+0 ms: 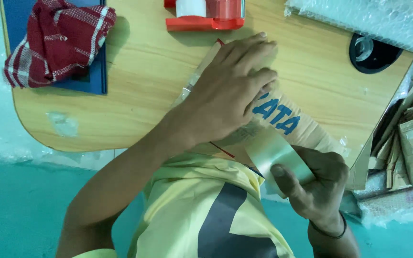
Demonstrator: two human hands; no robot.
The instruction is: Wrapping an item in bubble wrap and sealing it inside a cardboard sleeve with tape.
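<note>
Parcel (pixel 283 119) under left hand (pixel 225 95) fingers (pixel 259 79)

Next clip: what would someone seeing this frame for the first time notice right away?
The left hand lies spread flat on a brown cardboard package with blue lettering, in the middle of the wooden table. Below it, the right hand pinches a strip of clear tape stretched onto the package. A red checked cloth sits at the table's top left corner, and a red tape dispenser at the top edge.
</note>
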